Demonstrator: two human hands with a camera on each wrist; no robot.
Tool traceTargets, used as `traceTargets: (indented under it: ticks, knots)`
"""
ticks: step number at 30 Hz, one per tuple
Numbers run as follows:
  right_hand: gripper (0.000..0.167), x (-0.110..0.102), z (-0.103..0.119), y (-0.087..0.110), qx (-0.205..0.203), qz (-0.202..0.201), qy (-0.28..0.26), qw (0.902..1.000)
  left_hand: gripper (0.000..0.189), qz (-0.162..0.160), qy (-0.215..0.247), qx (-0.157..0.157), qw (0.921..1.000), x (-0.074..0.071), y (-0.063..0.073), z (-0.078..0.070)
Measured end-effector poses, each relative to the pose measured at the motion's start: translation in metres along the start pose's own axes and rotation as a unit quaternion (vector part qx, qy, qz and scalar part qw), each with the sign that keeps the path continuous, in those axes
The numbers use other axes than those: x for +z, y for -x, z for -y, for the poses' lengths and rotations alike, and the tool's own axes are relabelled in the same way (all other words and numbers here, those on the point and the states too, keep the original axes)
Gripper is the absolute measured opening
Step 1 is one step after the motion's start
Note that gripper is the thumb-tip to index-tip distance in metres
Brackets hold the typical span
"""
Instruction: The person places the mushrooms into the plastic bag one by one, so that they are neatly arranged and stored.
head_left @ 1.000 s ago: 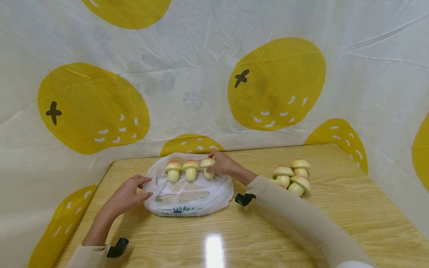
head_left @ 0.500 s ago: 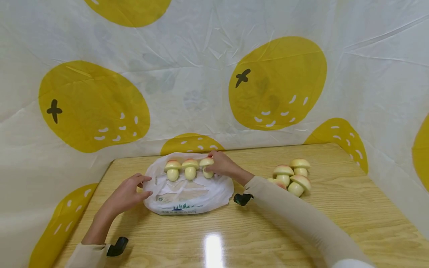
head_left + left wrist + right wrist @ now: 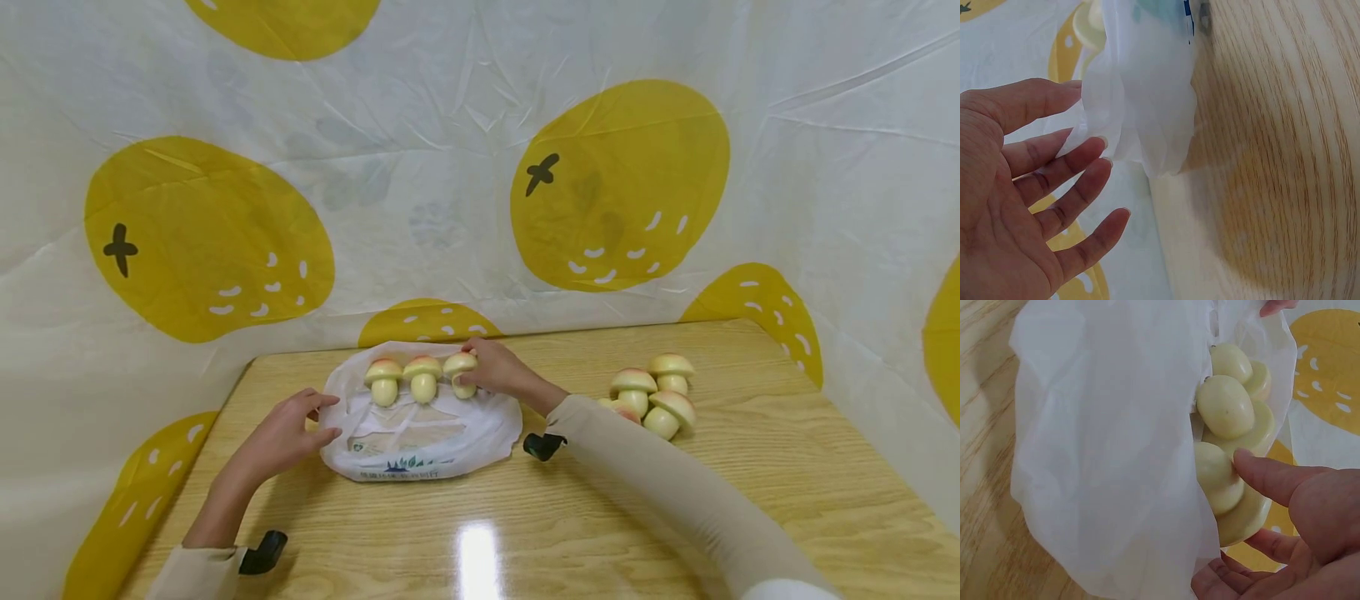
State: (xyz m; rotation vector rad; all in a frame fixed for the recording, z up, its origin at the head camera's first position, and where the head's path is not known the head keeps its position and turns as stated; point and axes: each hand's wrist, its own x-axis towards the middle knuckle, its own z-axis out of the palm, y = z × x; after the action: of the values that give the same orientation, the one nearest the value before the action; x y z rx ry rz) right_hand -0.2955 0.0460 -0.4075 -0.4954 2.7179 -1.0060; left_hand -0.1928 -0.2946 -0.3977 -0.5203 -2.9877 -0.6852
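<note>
A white plastic bag [image 3: 480,437] with printing along its front edge lies at the table's left. Three toy mushrooms with pale stems and pink-tinged yellow caps stand in a row at its mouth: a left one [image 3: 384,383], a middle one [image 3: 423,380] and a right one [image 3: 460,373]. My right hand [image 3: 498,368] grips the right mushroom, with the thumb on its stem side and fingers beneath the cap in the right wrist view [image 3: 1322,519]. At the bag's left edge, my left hand [image 3: 288,429] touches the film with loosely spread fingers and thumb apart.
Several more mushrooms [image 3: 671,412] form a cluster on the wooden table [image 3: 600,533] to the right, partly behind my right sleeve [image 3: 660,467]. A white curtain [image 3: 435,192] with large yellow fruit prints hangs along the back and both sides.
The row of three mushrooms has shifted slightly left, with my right hand moving along on the right one. My left hand stays at the bag's edge.
</note>
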Motion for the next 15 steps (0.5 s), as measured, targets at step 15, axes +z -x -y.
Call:
traceTargets:
  ticks: [15]
  knots:
    - [0.062,-0.027,0.003,0.011,-0.029,0.037,0.036,0.9982,0.044,0.005,0.001,-0.004,1.0000,-0.001,0.001,-0.001]
